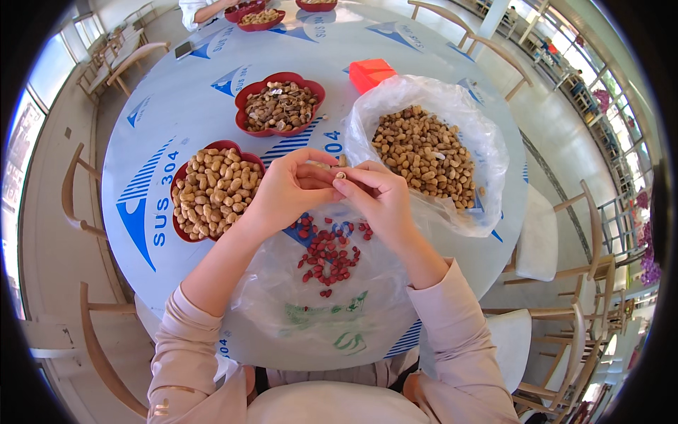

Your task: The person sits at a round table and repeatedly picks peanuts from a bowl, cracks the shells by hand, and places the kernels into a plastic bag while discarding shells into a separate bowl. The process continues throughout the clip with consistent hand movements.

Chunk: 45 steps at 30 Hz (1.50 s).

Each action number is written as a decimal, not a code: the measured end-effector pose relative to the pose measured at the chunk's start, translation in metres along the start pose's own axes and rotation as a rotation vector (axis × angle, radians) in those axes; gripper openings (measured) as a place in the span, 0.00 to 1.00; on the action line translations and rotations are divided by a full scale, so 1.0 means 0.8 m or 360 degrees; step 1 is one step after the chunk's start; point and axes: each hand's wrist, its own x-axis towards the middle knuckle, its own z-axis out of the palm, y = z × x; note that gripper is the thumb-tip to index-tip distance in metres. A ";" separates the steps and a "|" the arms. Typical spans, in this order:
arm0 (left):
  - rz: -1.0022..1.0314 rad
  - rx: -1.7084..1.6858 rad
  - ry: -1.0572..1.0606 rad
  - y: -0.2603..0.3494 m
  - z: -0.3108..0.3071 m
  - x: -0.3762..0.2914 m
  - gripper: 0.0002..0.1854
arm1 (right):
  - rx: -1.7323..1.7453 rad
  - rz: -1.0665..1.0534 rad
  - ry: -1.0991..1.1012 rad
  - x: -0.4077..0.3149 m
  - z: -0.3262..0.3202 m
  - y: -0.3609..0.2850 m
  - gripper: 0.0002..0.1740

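Note:
My right hand [378,193] pinches a small peanut piece [340,175], shell or nut, between thumb and forefinger. My left hand [288,191] meets it there, fingers curled and fingertips close beside the piece; whether they grip anything is hidden. Below the hands, loose red-skinned peanut kernels [331,254] lie spread on a flattened clear plastic bag [318,318] with green print. Left of my left hand, a red flower-shaped dish [177,225] is heaped with unshelled peanuts [214,193]. To the right, an open clear plastic bag [490,159] contains many peanuts in shell [424,153].
Farther back, another red flower-shaped dish [241,122] carries broken shells [280,106]. An orange-red box [369,74] stands behind the open bag. Across the round table [185,111] are more red dishes [262,20], a phone [183,50] and another person's arm [209,11]. Wooden chairs [87,196] surround it.

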 end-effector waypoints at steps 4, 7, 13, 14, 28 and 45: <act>-0.0022 -0.0087 -0.0020 -0.001 -0.001 0.000 0.24 | -0.0168 -0.0146 -0.0033 0.001 -0.002 -0.001 0.12; -0.0078 -0.0084 -0.0101 0.001 -0.006 0.000 0.24 | -0.0211 -0.0249 -0.0049 0.000 -0.001 -0.006 0.10; -0.0214 -0.0226 -0.0138 0.004 -0.008 0.000 0.23 | -0.0192 -0.0254 -0.0053 -0.002 0.000 -0.006 0.09; -0.0206 -0.0237 -0.0131 0.003 -0.009 0.000 0.23 | -0.0180 -0.0223 -0.0058 -0.002 0.000 -0.007 0.09; -0.0361 -0.0438 -0.0180 0.014 -0.011 -0.007 0.20 | 0.0712 0.0584 -0.0429 0.002 -0.017 -0.019 0.14; -0.0376 -0.0600 -0.0109 0.014 -0.017 0.000 0.15 | 0.0400 0.0224 -0.0289 0.006 -0.012 -0.009 0.16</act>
